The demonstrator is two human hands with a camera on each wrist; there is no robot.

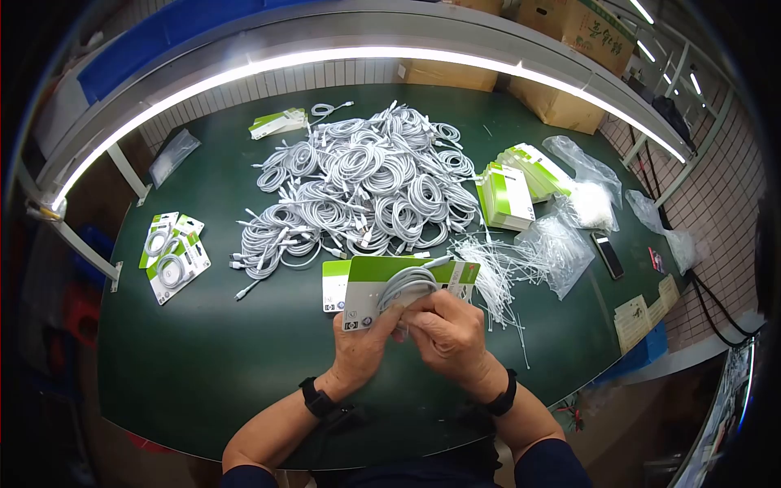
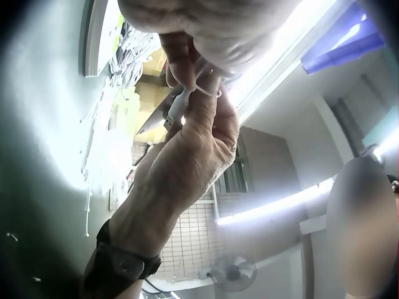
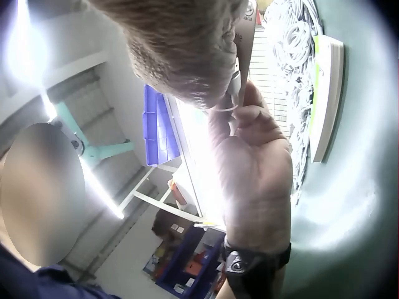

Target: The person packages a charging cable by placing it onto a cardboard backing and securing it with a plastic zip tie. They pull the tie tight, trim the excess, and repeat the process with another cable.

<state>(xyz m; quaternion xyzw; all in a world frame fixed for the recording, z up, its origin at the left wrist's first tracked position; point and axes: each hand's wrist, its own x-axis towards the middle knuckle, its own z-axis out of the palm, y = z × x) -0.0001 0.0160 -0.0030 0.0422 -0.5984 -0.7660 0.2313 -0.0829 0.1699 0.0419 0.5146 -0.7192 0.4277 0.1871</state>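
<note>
My left hand [image 1: 358, 350] grips a green and white packaging card [image 1: 358, 285] at its lower edge, with the thumb over a coiled grey cable [image 1: 407, 281] lying against the card. At the coil's lower side, my right hand [image 1: 449, 335] has its fingers curled in close to the left fingertips. A thin white cable tie [image 2: 209, 92] shows between the right fingers in the left wrist view, beside the cable's USB plug [image 2: 177, 109]. From the right wrist, the tie [image 3: 224, 109] crosses by the left thumb. The pinching fingertips are partly hidden.
Behind the hands spreads a big heap of coiled cables [image 1: 366, 171]. Loose cable ties [image 1: 496, 281] and stacked cards [image 1: 506, 195] lie to the right, with a phone [image 1: 608, 255] beyond. Carded cables [image 1: 171, 264] rest at left. More cards [image 1: 334, 281] lie behind the held one.
</note>
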